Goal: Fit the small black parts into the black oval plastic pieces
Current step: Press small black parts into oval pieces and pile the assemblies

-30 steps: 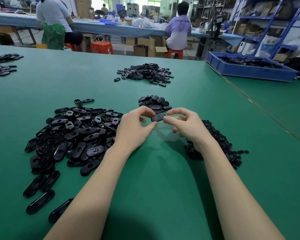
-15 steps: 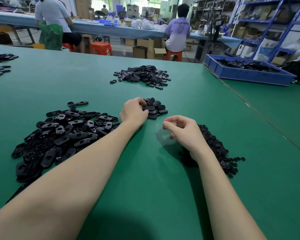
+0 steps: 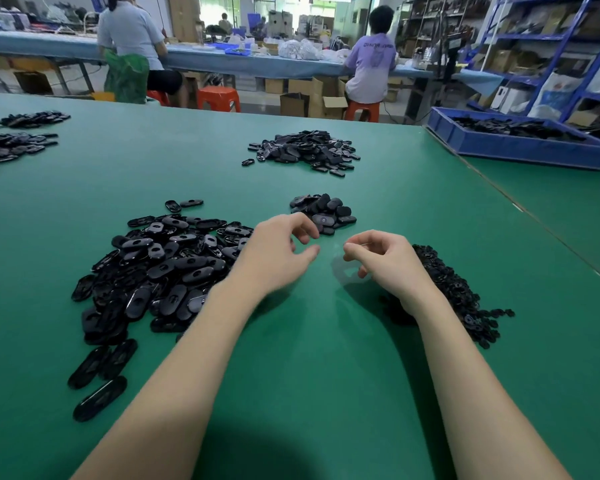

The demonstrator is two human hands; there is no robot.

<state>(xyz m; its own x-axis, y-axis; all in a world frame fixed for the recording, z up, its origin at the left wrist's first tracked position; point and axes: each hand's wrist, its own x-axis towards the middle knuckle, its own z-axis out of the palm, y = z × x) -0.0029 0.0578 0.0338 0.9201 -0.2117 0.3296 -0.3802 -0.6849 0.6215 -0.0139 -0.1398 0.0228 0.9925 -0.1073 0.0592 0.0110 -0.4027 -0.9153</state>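
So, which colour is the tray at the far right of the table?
Blue tray, holding black parts; the head view shows it clearly.

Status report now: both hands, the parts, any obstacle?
Left hand and right hand empty, fingers loosely curled. Oval pieces piled left, small parts right, finished pile just ahead. Nothing in the way.

Small-parts pile [image 3: 465, 292] partly behind wrist.
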